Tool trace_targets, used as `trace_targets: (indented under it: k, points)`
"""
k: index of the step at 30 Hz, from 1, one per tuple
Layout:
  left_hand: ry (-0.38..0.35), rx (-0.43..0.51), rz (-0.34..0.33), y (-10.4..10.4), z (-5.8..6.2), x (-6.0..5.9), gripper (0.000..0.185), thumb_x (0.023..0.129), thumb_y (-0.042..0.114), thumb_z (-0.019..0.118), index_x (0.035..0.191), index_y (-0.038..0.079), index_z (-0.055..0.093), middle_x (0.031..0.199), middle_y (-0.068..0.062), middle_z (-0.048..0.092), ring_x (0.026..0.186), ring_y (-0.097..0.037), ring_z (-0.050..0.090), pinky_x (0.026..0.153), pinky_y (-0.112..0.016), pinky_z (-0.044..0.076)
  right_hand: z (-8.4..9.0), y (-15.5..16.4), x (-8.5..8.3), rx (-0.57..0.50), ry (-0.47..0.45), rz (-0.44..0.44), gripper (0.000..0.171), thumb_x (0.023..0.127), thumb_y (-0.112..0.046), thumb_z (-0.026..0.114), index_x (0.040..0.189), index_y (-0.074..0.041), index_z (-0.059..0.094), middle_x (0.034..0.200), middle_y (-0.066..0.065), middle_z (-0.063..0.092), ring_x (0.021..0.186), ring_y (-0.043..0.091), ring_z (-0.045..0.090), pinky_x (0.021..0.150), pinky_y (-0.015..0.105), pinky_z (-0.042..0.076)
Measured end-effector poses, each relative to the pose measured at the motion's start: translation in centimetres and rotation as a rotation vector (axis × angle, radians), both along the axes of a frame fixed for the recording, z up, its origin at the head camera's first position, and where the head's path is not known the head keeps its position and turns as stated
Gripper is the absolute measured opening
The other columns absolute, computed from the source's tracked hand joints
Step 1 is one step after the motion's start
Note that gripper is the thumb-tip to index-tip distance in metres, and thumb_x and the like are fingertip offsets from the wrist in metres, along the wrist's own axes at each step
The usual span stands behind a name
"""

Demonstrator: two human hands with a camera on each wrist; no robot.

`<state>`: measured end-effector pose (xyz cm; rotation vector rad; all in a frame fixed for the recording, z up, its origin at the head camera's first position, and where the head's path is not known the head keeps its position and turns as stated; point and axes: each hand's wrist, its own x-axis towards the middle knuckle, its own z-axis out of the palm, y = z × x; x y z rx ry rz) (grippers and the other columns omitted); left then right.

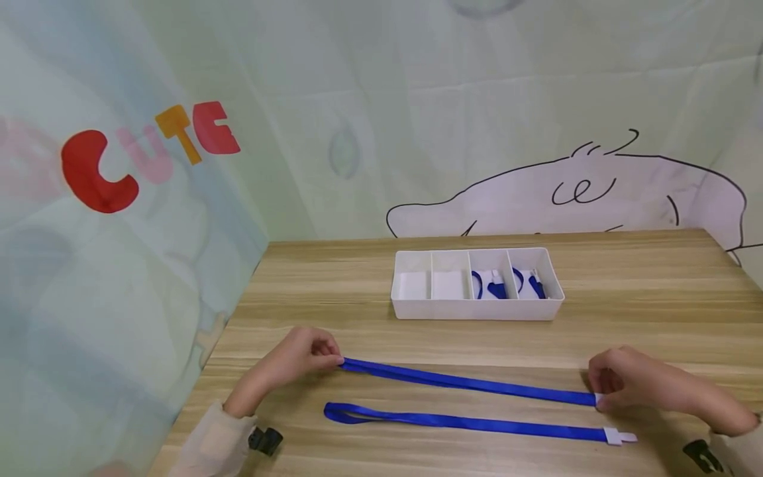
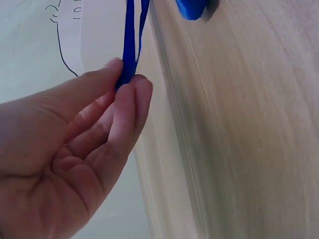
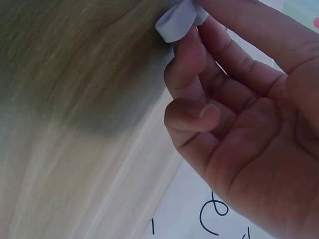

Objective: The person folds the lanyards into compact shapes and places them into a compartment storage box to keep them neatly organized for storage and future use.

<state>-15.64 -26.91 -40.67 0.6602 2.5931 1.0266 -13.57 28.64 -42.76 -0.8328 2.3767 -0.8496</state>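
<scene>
The left hand (image 1: 301, 358) pinches the looped end of a blue strap (image 1: 465, 383) at nine o'clock on the counter (image 1: 626, 298); the right hand (image 1: 626, 384) pinches its white clip (image 3: 177, 22) at three o'clock. Keeping both pinches firm and the pull even should hold it flat and untwisted.

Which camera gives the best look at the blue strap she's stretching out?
The head view: the held strap shows whole, pinched between left hand and right hand. The left wrist view shows only its looped end, the right wrist view only its white clip.

Wooden table (image 1: 310, 278); white 4-compartment tray (image 1: 477, 309) w/ blue lanyards in right two; 2nd lanyard (image 1: 465, 421) lying nearer.
</scene>
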Motion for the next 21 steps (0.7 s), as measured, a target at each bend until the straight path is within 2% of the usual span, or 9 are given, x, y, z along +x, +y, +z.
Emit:
trace_targets:
  k: [5,9,14,21]
  points:
    - [-0.020,0.042,0.059,0.10,0.01,-0.04,0.017,0.092,0.018,0.074,0.084,0.003,0.072,0.077,-0.007,0.069,0.069,-0.026,0.069,0.061,-0.033,0.058,-0.01,0.10,-0.01,-0.061,-0.014,0.023,0.017,0.086,-0.015,0.079,0.080,-0.016,0.063,0.071,-0.016,0.054,0.063,-0.001,0.049,0.051,0.021,0.044]
    - [0.000,0.068,0.118,0.13,-0.13,-0.08,0.014,0.090,0.015,0.076,0.084,0.004,0.069,0.077,-0.005,0.068,0.070,-0.024,0.066,0.062,-0.030,0.057,-0.21,0.18,-0.09,-0.130,-0.018,0.051,0.015,0.087,-0.013,0.077,0.081,-0.015,0.063,0.073,-0.017,0.056,0.063,-0.002,0.049,0.050,0.021,0.045]
    - [0.011,0.125,0.184,0.11,-0.30,-0.11,0.013,0.090,0.011,0.076,0.093,0.000,0.070,0.083,-0.004,0.071,0.074,-0.019,0.068,0.065,-0.026,0.057,-0.50,0.40,-0.33,-0.211,-0.029,0.081,0.013,0.089,-0.009,0.075,0.083,-0.012,0.064,0.076,-0.016,0.058,0.064,-0.002,0.050,0.048,0.021,0.044]
    - [0.016,0.158,0.173,0.12,-0.03,-0.01,0.008,0.091,0.006,0.073,0.094,-0.001,0.074,0.084,-0.007,0.072,0.075,-0.016,0.069,0.067,-0.029,0.059,-0.87,0.89,-0.54,-0.282,-0.074,0.098,0.010,0.091,-0.004,0.072,0.086,-0.009,0.065,0.079,-0.015,0.061,0.067,-0.002,0.053,0.049,0.022,0.047]
